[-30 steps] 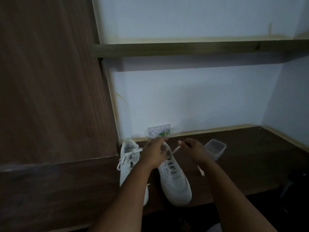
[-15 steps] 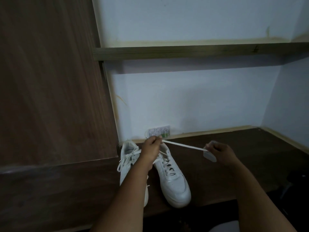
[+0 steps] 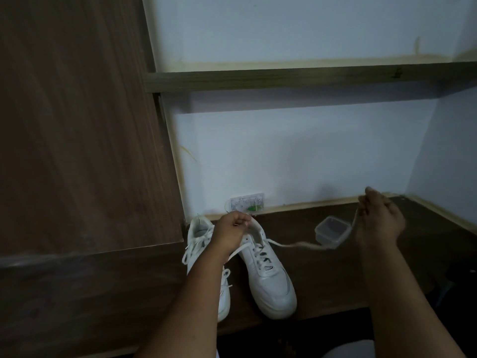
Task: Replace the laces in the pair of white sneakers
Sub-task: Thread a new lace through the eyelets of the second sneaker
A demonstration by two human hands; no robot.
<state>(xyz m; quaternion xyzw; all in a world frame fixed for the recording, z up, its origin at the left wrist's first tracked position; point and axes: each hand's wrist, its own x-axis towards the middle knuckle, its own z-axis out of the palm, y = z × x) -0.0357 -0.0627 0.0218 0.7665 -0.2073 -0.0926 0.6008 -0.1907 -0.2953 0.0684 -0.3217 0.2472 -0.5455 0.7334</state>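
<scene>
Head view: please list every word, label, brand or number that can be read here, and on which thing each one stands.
No text can be read.
Packet against the wall: it has print and a green mark, too small and blurred to read.
Sneakers, right and left: no brand or number shows.
Plastic box: clear, no label shows.

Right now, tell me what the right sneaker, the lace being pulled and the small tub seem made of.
Right sneaker: smooth white leather or a synthetic lookalike, with a soft sheen and creases. Lace: flat woven fabric, matte, hanging limp, blurred. Small tub: clear plastic, see-through with glossy edges.
</scene>
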